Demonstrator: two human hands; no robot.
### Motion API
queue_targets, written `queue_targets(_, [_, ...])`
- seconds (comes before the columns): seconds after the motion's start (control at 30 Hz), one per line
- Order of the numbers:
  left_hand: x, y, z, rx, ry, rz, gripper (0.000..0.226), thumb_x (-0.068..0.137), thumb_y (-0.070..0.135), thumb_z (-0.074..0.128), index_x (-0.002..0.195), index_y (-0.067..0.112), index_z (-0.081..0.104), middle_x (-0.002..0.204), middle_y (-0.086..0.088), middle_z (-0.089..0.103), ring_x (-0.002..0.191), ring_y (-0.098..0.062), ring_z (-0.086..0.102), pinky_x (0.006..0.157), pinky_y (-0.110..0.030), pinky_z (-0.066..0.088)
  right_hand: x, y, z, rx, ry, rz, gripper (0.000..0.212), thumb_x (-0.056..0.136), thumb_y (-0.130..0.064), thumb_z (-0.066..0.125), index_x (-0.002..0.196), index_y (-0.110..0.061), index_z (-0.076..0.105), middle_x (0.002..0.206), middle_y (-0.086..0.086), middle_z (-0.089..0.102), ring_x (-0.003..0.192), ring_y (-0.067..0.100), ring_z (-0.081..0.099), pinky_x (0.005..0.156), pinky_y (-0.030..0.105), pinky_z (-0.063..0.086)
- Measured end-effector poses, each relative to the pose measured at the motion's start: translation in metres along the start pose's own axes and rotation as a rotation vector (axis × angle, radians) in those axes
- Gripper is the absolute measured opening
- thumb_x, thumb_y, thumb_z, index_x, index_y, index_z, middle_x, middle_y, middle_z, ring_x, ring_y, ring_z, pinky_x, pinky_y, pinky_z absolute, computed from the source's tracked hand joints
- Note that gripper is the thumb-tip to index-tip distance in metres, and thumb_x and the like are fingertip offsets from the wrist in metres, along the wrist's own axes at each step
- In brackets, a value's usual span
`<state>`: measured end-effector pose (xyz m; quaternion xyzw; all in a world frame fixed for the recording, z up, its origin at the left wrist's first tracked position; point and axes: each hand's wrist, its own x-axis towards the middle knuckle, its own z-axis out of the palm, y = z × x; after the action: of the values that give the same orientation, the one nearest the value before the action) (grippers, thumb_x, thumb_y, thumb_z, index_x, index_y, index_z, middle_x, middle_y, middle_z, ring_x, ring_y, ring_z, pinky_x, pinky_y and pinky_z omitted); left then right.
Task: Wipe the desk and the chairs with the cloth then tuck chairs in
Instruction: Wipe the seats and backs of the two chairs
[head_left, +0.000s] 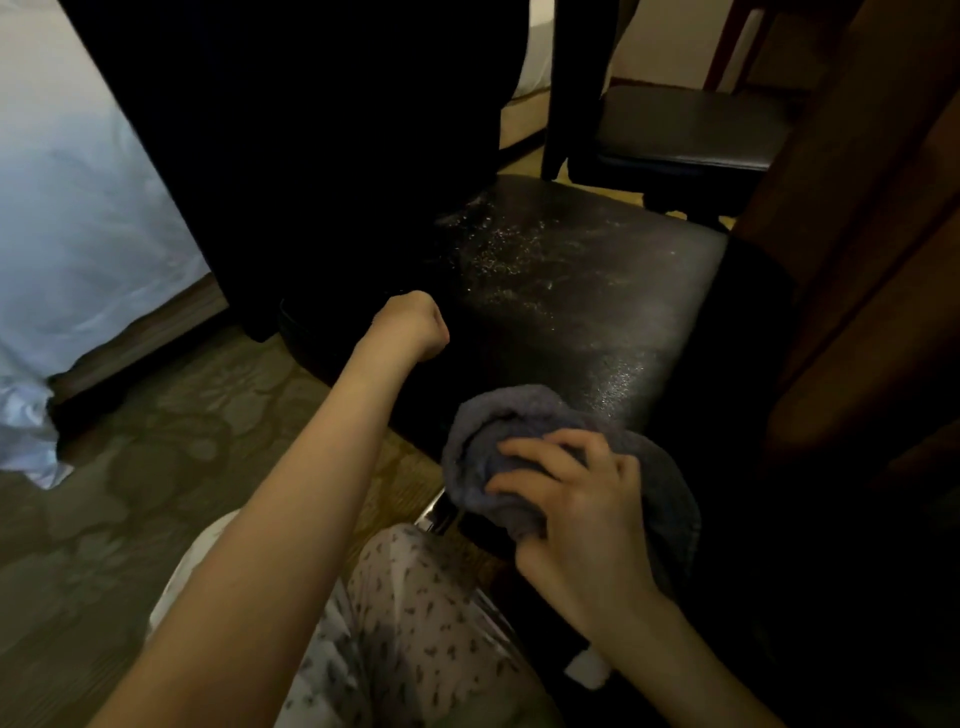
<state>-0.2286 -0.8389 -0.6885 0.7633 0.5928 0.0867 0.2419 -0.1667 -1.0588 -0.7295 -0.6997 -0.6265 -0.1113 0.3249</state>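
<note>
- The right grip (571, 499) has its fingers curled over the bunched grey cloth (488, 431), clutching it and pressing it onto the near corner of the chair (571, 301) seat.
- Beyond that grip, the dark seat glistens with pale specks and streaks.
- The left grip (413, 325), up and to the left of the right one, is balled at the seat's left edge; whether it grasps anything is lost in the dark.
- A second chair (685, 130) stands beyond both grips, beside the wooden table (857, 208) on the right grip's right.
- A white bed (78, 208) lies left of the left grip.
</note>
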Motion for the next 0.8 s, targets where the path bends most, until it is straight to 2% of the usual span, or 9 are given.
queue_targets(0.07, [-0.001, 0.002, 0.003, 0.049, 0.015, 0.001, 0.021, 0.088, 0.006, 0.049, 0.1, 0.006, 0.067, 0.108, -0.01, 0.063, 0.1, -0.026, 0.06, 0.087, -0.033, 0.05, 0.004, 0.006, -0.003, 0.008, 0.04, 0.052, 0.031, 0.058, -0.027, 0.049, 0.077, -0.033, 0.073, 0.102, -0.014, 0.068, 0.098, 0.015, 0.048, 0.07, 0.036, 0.041])
queue_targets(0.17, [0.0, 0.002, 0.004, 0.092, 0.004, 0.009, 0.015, 0.088, 0.004, 0.05, 0.091, 0.008, 0.065, 0.106, -0.011, 0.063, 0.094, -0.023, 0.059, 0.08, -0.031, 0.047, 0.007, 0.027, -0.012, 0.034, 0.086, 0.148, 0.029, 0.058, -0.022, 0.054, 0.077, -0.028, 0.074, 0.098, -0.009, 0.07, 0.091, 0.025, 0.06, 0.069, 0.041, 0.05])
queue_targets(0.27, [0.0, 0.0, 0.004, 0.101, 0.009, 0.014, 0.014, 0.087, 0.003, 0.051, 0.086, 0.012, 0.063, 0.104, -0.012, 0.062, 0.089, -0.022, 0.055, 0.078, -0.032, 0.046, 0.012, 0.067, -0.024, 0.065, 0.13, 0.288, 0.032, 0.06, -0.019, 0.054, 0.083, -0.022, 0.076, 0.098, -0.003, 0.072, 0.089, 0.031, 0.061, 0.075, 0.045, 0.052])
queue_targets(0.33, [-0.004, 0.002, 0.005, 0.138, 0.031, 0.025, 0.014, 0.088, 0.005, 0.05, 0.089, 0.011, 0.064, 0.106, -0.012, 0.061, 0.097, -0.026, 0.057, 0.082, -0.036, 0.048, 0.023, 0.094, -0.03, 0.148, 0.147, 0.418, 0.033, 0.061, -0.009, 0.058, 0.088, -0.016, 0.077, 0.1, 0.001, 0.072, 0.096, 0.032, 0.061, 0.085, 0.043, 0.05])
queue_targets(0.43, [-0.014, 0.017, 0.009, 0.269, 0.088, 0.078, 0.021, 0.088, 0.01, 0.053, 0.105, 0.009, 0.064, 0.112, -0.013, 0.06, 0.106, -0.031, 0.056, 0.085, -0.039, 0.049, 0.045, 0.114, -0.035, 0.257, 0.18, 0.486, 0.028, 0.066, 0.0, 0.062, 0.088, -0.009, 0.077, 0.098, 0.005, 0.072, 0.097, 0.03, 0.064, 0.09, 0.037, 0.049])
queue_targets(0.5, [-0.025, 0.037, 0.013, 0.256, 0.097, 0.171, 0.015, 0.085, 0.013, 0.057, 0.098, 0.013, 0.065, 0.11, -0.011, 0.062, 0.105, -0.03, 0.058, 0.084, -0.037, 0.051, 0.048, 0.114, -0.036, 0.286, 0.207, 0.495, 0.028, 0.066, 0.006, 0.064, 0.087, -0.006, 0.076, 0.097, 0.006, 0.072, 0.096, 0.028, 0.065, 0.09, 0.037, 0.049])
queue_targets(0.57, [-0.037, 0.057, 0.018, 0.203, 0.04, 0.275, 0.002, 0.082, 0.019, 0.063, 0.082, 0.022, 0.063, 0.105, -0.007, 0.065, 0.1, -0.027, 0.061, 0.082, -0.031, 0.052, 0.041, 0.105, -0.033, 0.27, 0.234, 0.437, 0.028, 0.065, -0.007, 0.06, 0.087, -0.01, 0.076, 0.096, 0.003, 0.072, 0.093, 0.029, 0.065, 0.087, 0.038, 0.05])
queue_targets(0.67, [-0.051, 0.071, 0.027, 0.269, -0.159, 0.337, 0.021, 0.072, 0.039, 0.076, 0.081, 0.023, 0.067, 0.1, -0.004, 0.067, 0.098, -0.022, 0.063, 0.075, -0.024, 0.046, 0.029, 0.093, -0.024, 0.076, 0.152, 0.226, 0.037, 0.062, -0.026, 0.046, 0.083, -0.022, 0.076, 0.094, -0.005, 0.072, 0.087, 0.028, 0.063, 0.078, 0.038, 0.051])
queue_targets(0.8, [-0.051, 0.07, 0.034, 0.279, -0.315, 0.269, 0.025, 0.073, 0.042, 0.076, 0.078, 0.022, 0.062, 0.106, -0.004, 0.066, 0.1, -0.019, 0.061, 0.076, -0.024, 0.044, 0.042, 0.114, -0.025, 0.133, 0.102, 0.25, 0.043, 0.061, -0.031, 0.04, 0.085, -0.024, 0.075, 0.094, -0.009, 0.072, 0.089, 0.027, 0.062, 0.079, 0.045, 0.05])
